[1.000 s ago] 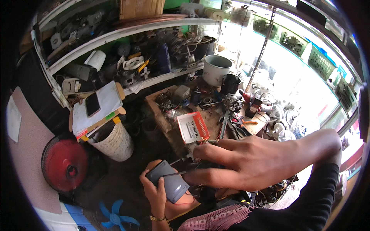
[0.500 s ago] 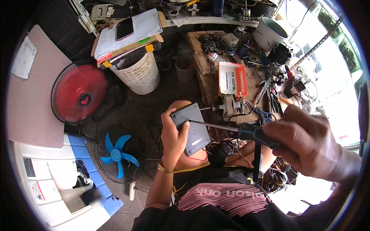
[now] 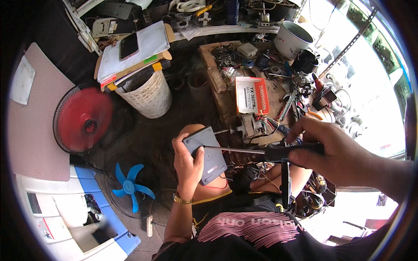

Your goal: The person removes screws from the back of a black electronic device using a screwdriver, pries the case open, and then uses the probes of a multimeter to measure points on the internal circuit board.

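A flat dark grey plastic case (image 3: 215, 160), with small round feet and a pale label, rests tilted above my knee. My left hand (image 3: 188, 167) grips it by its left edge, the thumb lying on its face. In my right hand (image 3: 331, 145) is a screwdriver (image 3: 276, 153) with a dark handle. The thumb is below the handle and the index finger is lifted off its upper side. The long metal shaft points left, and its tip meets the case beside my left thumb. Whether a screw sits under the tip cannot be made out.
On the wooden bench (image 3: 211, 78) are a red and white box (image 3: 252, 95), a small motor (image 3: 250, 125), pliers, wires and a metal pot (image 3: 292, 40). To the left stand a red fan (image 3: 82, 122), a blue fan blade (image 3: 129, 187) and a white basket (image 3: 150, 98) topped by papers and a phone.
My right hand's fingers have loosened and turned on the screwdriver handle, with the index finger now raised. The tip stays at the same spot on the case. The whole view has shifted slightly.
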Demonstrator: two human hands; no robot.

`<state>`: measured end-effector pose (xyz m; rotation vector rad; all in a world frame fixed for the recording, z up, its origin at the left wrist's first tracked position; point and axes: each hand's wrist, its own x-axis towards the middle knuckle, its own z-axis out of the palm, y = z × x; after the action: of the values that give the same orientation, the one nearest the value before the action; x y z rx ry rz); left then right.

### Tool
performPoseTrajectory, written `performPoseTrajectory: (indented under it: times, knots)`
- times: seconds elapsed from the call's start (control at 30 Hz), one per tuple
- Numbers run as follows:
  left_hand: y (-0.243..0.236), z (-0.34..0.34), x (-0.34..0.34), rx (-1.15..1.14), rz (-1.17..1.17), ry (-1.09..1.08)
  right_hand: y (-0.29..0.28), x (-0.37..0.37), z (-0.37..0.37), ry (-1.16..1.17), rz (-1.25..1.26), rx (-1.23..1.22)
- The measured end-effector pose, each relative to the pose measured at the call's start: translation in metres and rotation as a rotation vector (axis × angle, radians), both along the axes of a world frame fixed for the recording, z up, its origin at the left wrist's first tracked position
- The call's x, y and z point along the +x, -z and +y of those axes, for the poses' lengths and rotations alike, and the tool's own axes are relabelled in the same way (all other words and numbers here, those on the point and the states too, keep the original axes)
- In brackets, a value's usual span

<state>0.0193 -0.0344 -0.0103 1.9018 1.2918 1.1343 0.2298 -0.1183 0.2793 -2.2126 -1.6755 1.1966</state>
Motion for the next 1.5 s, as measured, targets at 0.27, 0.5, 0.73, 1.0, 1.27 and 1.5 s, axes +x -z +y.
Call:
performPoseTrajectory:
  times: [0.27,0.5,0.73,1.0,1.27,1.5]
  knots:
    - [0.003,-0.008,-0.001,-0.030,-0.034,-0.023,0.017,0.005,-0.020,-0.936,-0.747,0.488]
    - [-0.003,-0.010,-0.003,-0.013,-0.040,0.039,-0.024,0.010,-0.012,-0.809,-0.613,0.547]
    - [-0.024,-0.021,-0.012,-0.130,-0.735,0.096,0.063,0.146,-0.025,0.196,-0.372,0.821]
    - [-0.048,0.045,0.067,-0.786,-1.436,1.368,0.318,0.253,-0.062,0.492,-0.677,0.706]
    - [-0.061,0.039,0.174,-1.264,-1.740,1.487,0.344,0.266,-0.056,0.607,-0.745,0.667]
    - [-0.074,0.040,0.237,-1.100,-1.732,1.667,0.231,0.182,-0.013,0.439,0.997,0.702]
